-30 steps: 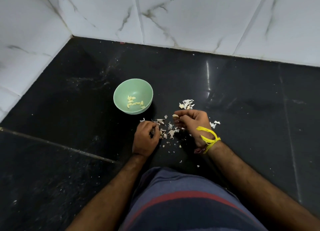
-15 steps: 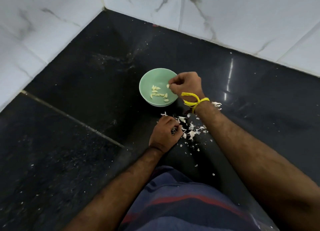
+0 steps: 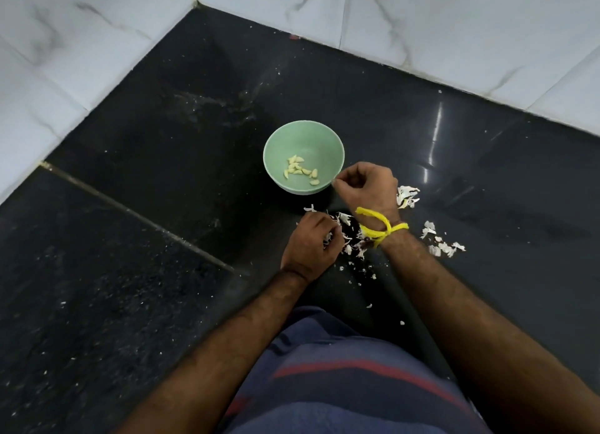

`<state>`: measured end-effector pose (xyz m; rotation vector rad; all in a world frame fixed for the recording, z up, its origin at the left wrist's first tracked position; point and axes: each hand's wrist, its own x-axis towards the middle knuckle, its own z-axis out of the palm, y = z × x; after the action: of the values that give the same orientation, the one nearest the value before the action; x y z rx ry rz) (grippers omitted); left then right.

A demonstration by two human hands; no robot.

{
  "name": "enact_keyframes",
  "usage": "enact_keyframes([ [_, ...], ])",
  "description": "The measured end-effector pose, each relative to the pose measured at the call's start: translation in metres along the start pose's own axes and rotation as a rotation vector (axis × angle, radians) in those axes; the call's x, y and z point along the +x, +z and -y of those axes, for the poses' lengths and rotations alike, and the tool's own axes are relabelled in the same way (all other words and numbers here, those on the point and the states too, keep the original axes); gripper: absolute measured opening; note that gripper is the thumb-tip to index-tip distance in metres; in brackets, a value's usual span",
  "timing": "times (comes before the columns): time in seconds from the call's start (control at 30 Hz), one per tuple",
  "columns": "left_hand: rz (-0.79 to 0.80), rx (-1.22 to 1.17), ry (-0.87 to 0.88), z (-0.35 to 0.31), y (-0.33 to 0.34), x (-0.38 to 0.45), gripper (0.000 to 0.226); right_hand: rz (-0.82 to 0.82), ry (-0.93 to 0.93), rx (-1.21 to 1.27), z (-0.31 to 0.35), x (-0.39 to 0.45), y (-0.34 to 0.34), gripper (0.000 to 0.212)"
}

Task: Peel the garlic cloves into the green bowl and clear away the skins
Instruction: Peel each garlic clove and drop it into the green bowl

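near: my left hand (image 3: 313, 243) clenched on garlic skins (image 3: 352, 235) littering the dark floor (image 3: 146, 271) | mid: right hand (image 3: 365, 186) curled beside the bowl's right rim, contents — cannot tell | far: green bowl (image 3: 276, 141) holds peeled cloves (image 3: 300, 170) | risk: my knuckles could nudge the bowl; loose skins might drift in

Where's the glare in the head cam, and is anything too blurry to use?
Head view: glare streak on the black floor, right of the green bowl; dim, flat light overall; wide-angle bending along the wall tiles. Peeled cloves read sharp; both the right hand and left hand are crisp enough; the shorts at bottom edge look soft.
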<state>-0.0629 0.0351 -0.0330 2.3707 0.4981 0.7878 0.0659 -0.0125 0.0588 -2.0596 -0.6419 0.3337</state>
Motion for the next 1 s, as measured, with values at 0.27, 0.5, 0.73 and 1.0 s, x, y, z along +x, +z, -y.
enact_keyframes([
  [0.27,0.031,0.043,-0.015,-0.001,-0.001,-0.002,0.009,0.017,0.030,-0.065,-0.027,-0.038,-0.014,0.003],
  [0.5,-0.062,-0.002,-0.054,-0.012,-0.010,-0.005,0.017,-0.045,0.077,-0.094,-0.052,-0.064,-0.049,0.002],
  [0.73,-0.083,-0.004,-0.020,-0.043,0.006,0.006,0.011,-0.215,0.291,-0.115,-0.087,-0.084,-0.088,0.009],
  [1.0,0.023,0.192,0.055,-0.040,0.025,-0.002,0.019,-0.015,0.180,-0.314,-0.081,-0.055,-0.084,0.016],
])
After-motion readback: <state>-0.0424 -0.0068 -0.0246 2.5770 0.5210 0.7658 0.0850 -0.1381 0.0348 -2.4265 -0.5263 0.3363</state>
